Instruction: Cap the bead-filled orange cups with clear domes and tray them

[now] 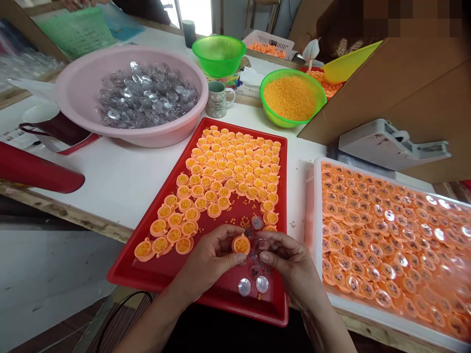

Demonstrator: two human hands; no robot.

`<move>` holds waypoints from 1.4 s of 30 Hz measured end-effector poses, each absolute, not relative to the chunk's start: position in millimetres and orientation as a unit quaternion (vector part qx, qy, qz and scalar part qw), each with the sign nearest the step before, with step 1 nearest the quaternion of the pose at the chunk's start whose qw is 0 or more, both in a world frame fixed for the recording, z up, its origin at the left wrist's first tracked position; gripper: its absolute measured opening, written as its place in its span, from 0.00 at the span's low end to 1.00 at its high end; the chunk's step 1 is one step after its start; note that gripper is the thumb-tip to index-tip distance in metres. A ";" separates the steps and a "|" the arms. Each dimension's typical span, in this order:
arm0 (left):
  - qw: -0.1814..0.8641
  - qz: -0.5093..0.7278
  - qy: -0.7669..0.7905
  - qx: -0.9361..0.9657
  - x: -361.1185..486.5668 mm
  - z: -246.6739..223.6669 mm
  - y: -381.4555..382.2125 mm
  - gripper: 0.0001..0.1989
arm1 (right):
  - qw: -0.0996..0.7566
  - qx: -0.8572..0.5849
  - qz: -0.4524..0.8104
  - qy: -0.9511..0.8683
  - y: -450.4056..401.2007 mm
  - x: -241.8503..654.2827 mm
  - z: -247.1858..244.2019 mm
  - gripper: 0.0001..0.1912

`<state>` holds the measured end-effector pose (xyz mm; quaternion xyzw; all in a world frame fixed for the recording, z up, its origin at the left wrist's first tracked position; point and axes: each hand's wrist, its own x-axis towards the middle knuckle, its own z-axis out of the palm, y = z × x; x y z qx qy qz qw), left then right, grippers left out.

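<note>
Bare hands (211,262) above smooth red tray (154,274), round orange cup (241,244) (grainy inside)

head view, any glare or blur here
Head view: the window is blown out white, and glints speckle the silvery pieces in the pink basin; head view: the orange pieces in the white tray look hazy toward the lower right; head view: the left hand and the orange cup it holds look fairly sharp; head view: the top right corner is pixelated.
</note>
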<state>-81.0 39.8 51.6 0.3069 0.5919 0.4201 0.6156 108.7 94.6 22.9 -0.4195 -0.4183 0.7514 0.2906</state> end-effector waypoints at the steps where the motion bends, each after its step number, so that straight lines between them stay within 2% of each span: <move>1: 0.614 0.418 0.594 0.309 -80.6 51.1 39.7 0.17 | 0.299 -0.420 0.747 -0.419 95.1 109.4 22.8 0.17; 6: 0.596 0.420 0.607 0.316 -78.5 52.2 41.3 0.16 | 0.283 -0.425 0.715 -0.478 98.3 115.3 25.9 0.07; 11: 0.624 0.417 0.592 0.293 -74.9 53.5 42.6 0.15 | 0.256 -0.428 0.710 -0.497 103.0 116.4 35.0 0.14; 14: 0.642 0.414 0.572 0.300 -71.5 54.0 42.4 0.13 | 0.244 -0.429 0.715 -0.495 105.8 113.1 40.1 0.10; 17: 0.649 0.409 0.557 0.319 -68.4 53.2 42.4 0.13 | 0.240 -0.418 0.664 -0.572 106.9 111.8 42.2 0.05; 24: 0.609 0.395 0.591 0.352 -65.4 49.3 42.6 0.15 | 0.209 -0.384 0.583 -0.685 106.8 115.7 39.3 0.10; 29: 0.645 0.382 0.548 0.372 -63.0 50.7 42.8 0.14 | 0.199 -0.333 0.475 -0.790 106.4 111.7 46.2 0.15; 31: 0.639 0.390 0.553 0.366 -62.5 50.8 42.9 0.14 | 0.214 -0.317 0.420 -0.823 103.5 107.9 48.9 0.18; 34: 0.599 0.429 0.585 0.339 -63.2 50.5 42.2 0.12 | 0.287 -0.386 0.351 -0.803 94.9 102.2 47.2 0.12; 37: 0.564 0.478 0.580 0.342 -64.8 50.3 40.1 0.11 | 0.316 -0.475 0.398 -0.718 82.8 99.2 40.9 0.05; 39: 0.553 0.494 0.568 0.358 -65.7 50.1 38.4 0.11 | 0.318 -0.482 0.445 -0.684 75.7 98.7 38.0 0.02; 42: 0.547 0.505 0.556 0.370 -66.3 49.8 36.3 0.12 | 0.351 -0.470 0.433 -0.684 71.3 99.1 39.5 0.03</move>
